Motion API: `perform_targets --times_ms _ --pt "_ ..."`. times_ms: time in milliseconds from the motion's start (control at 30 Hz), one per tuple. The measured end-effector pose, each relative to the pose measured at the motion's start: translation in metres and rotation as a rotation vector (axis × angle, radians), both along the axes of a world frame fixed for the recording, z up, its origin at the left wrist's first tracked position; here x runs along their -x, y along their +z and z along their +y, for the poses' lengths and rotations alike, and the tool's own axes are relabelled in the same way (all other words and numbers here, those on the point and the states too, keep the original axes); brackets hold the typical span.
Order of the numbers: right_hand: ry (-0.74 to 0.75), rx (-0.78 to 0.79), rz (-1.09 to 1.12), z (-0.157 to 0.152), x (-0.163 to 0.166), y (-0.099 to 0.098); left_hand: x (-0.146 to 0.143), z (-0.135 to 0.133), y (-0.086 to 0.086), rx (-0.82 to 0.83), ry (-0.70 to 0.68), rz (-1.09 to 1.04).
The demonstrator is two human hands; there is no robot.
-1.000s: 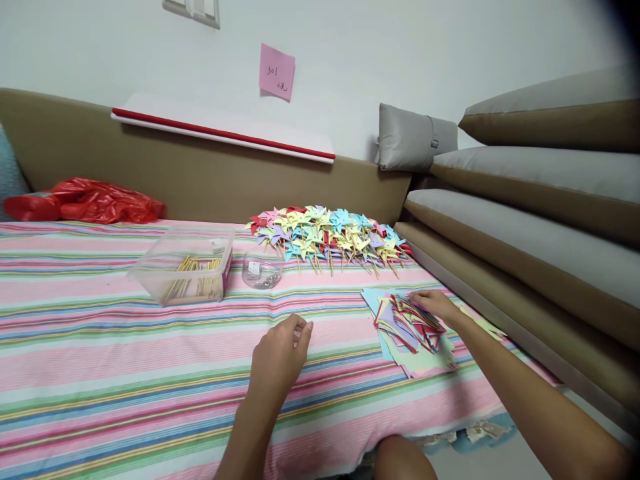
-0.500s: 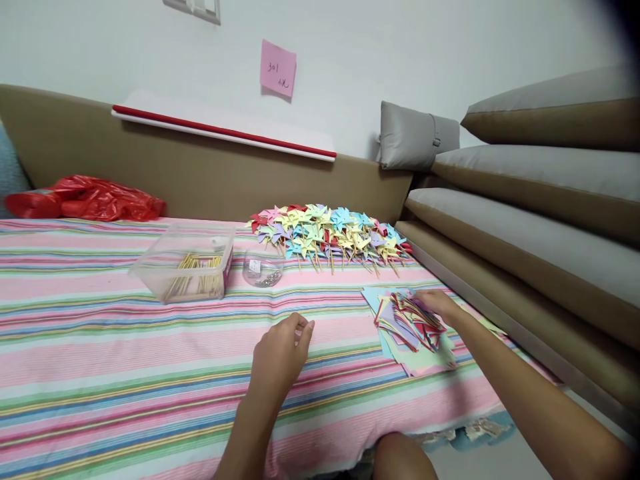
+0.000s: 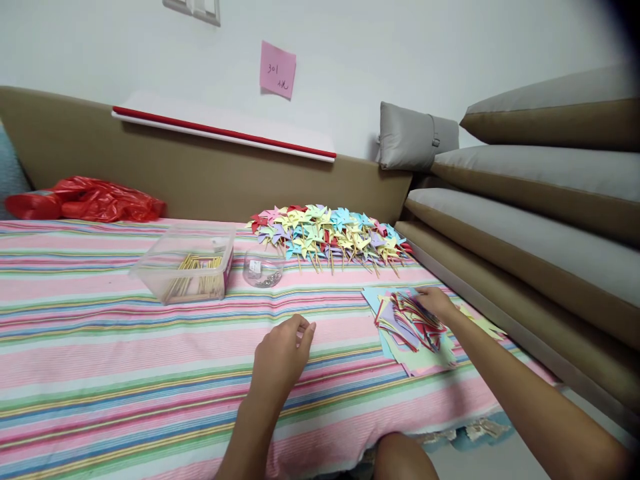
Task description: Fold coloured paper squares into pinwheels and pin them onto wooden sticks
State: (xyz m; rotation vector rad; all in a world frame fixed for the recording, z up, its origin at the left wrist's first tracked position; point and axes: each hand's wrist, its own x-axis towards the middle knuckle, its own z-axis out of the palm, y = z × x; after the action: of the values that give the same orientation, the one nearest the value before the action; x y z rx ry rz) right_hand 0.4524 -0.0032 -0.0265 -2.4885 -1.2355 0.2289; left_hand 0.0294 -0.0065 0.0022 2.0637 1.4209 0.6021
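On the right, my right hand (image 3: 436, 303) reaches to the far edge of a loose pile of cut coloured paper pieces (image 3: 400, 320). Its fingertips are closed on paper at that edge, partly hidden by the hand itself. The pieces are red, purple, yellow and blue, fanned over larger pale green and blue sheets (image 3: 420, 361). My left hand (image 3: 283, 348) hovers or rests above the middle of the striped cloth (image 3: 150, 353), fingers loosely bent and thumb apart, holding nothing. Behind the paper lies a heap of finished paper pinwheels (image 3: 325, 233) on sticks.
A clear plastic box (image 3: 150, 270) holds thin wooden sticks. Beside it stands a round clear container (image 3: 250, 272) with small metal bits. A red plastic bag (image 3: 100, 200) lies at the back left. Stacked grey-brown cushions (image 3: 540, 220) border the right side. Yellow paper (image 3: 483, 323) lies beyond my right forearm.
My right hand has shifted slightly at the pile's far edge; purple paper at its fingertips no longer shows there. My left hand has barely moved.
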Motion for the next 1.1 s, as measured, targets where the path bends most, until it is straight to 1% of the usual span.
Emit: perform_targets --times_ms 100,200,300,433,600,800,867,933,1033,1100 --pt "0.042 0.104 -0.077 -0.004 0.001 0.000 0.001 0.000 0.000 0.000 -0.004 0.001" --pt "0.080 0.167 -0.169 -0.010 0.005 0.001 0.001 0.001 0.000 0.003 -0.005 0.006" --pt "0.051 0.207 -0.262 -0.015 0.011 0.003 0.000 0.001 0.001 0.000 -0.009 0.017" --pt "-0.054 0.202 -0.371 -0.020 0.021 0.007 0.000 0.000 0.000 0.000 -0.012 0.017" --pt "-0.144 0.129 -0.444 -0.028 0.026 0.020 0.000 0.000 -0.001 -0.002 -0.019 0.019" --pt "-0.220 -0.007 -0.421 -0.038 0.014 0.050 -0.001 -0.001 0.000 -0.003 -0.018 0.028" --pt "-0.249 -0.087 -0.385 -0.043 0.012 0.062 -0.002 0.000 0.000 -0.002 -0.020 0.025" --pt "-0.272 -0.203 -0.344 -0.050 0.015 0.074 -0.002 0.000 0.000 -0.005 -0.026 0.011" --pt "-0.273 -0.426 -0.249 -0.059 0.039 0.083 -0.001 -0.001 0.000 -0.007 -0.018 -0.028" --pt "-0.215 -0.561 -0.110 -0.056 0.073 0.081 0.001 -0.002 0.001 0.000 -0.018 -0.101"
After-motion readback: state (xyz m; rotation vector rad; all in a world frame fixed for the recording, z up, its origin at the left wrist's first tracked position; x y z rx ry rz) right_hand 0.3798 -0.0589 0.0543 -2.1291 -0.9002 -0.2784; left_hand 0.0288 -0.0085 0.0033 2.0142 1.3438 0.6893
